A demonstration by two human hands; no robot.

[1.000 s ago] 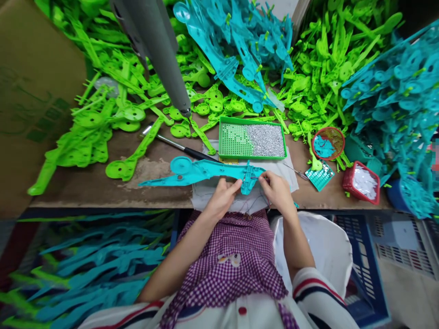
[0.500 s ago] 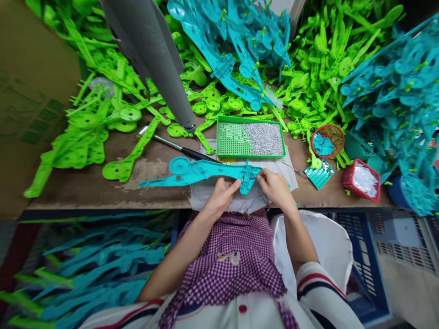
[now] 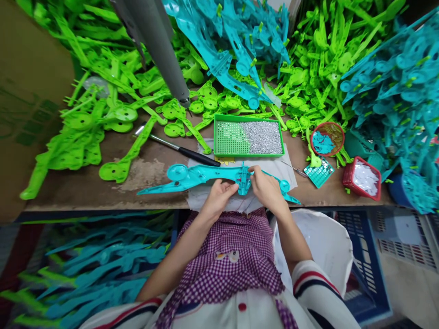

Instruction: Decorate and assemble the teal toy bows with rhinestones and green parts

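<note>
Workbench (image 3: pixel 80 189): left hand (image 3: pixel 217 197) grips turquoise part (image 3: pixel 214 173); right hand (image 3: pixel 267 188), hold unclear, has shifted inward, apparently centring work on crosspiece (image 3: pixel 243 179).

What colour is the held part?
The held part is turquoise, clearest in the head view.

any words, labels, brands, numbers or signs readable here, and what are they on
No text can be read anywhere in this view.
Brown cardboard box at the far left: dark green markings on its side, too dim and blurred to make out.
</note>
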